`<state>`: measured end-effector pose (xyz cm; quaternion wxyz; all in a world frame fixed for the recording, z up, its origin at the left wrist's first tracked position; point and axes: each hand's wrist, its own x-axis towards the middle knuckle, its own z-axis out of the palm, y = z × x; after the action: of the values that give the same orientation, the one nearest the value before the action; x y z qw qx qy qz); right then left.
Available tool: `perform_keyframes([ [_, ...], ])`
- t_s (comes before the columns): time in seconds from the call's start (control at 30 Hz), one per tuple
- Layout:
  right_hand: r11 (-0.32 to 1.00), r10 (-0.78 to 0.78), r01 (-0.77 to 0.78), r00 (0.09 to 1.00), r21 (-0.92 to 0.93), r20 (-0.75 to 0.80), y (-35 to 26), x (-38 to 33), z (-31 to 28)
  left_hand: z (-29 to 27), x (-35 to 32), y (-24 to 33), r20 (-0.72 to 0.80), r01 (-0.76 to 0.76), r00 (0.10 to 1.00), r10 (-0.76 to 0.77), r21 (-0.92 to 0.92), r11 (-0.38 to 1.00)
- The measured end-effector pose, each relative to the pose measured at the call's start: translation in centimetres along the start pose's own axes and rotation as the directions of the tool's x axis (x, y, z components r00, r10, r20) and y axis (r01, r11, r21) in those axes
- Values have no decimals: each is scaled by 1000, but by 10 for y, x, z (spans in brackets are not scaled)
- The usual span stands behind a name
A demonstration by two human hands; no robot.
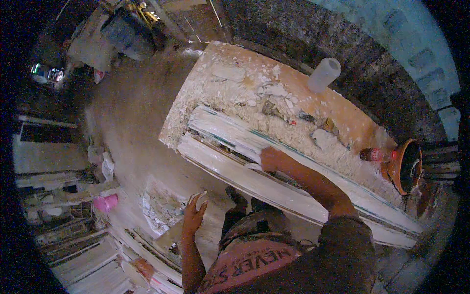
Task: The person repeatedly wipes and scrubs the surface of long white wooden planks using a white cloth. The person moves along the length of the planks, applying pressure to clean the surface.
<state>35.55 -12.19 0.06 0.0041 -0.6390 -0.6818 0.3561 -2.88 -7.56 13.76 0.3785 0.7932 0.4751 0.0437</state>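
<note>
Two long, white-smeared strips lie side by side along the workbench, the far strip [215, 124] with a greenish edge and the near strip [210, 159] at the bench's front. A dark gap runs between them. Over that gap my right hand [268, 159] is closed, its fingers pointing down against the strips. Something pale shows by the fingertips, too small to name. My left hand [195, 209] hangs in the air beside the bench, away from the strips. Its fingers are apart and whitened at the tips, with nothing seen in them.
White crumbs and lumps cover the workbench [196, 93]. On its far side stand a translucent cylinder [325, 75], a bottle with a red label [372, 155] and an orange-brown bucket [405, 169]. A pink container [106, 202] and white-coated boards [90, 262] are at left.
</note>
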Motion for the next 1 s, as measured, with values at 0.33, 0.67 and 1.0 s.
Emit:
perform_keyframes([
  [0.33, 941, 290, -299, 476, 158, -830, 26, -64, 65, -44, 92, -17, 106, -81, 992, 74, 65, 995],
  [0.67, 819, 523, -151, -202, 554, -828, -19, 189, 70, -120, 242, -68, 362, -155, 913, 189, -121, 980],
  [1.0, 177, 984, -827, 131, 533, -123, -146, 85, -18, -243, 326, -206, 282, -166, 949, 141, 66, 984],
])
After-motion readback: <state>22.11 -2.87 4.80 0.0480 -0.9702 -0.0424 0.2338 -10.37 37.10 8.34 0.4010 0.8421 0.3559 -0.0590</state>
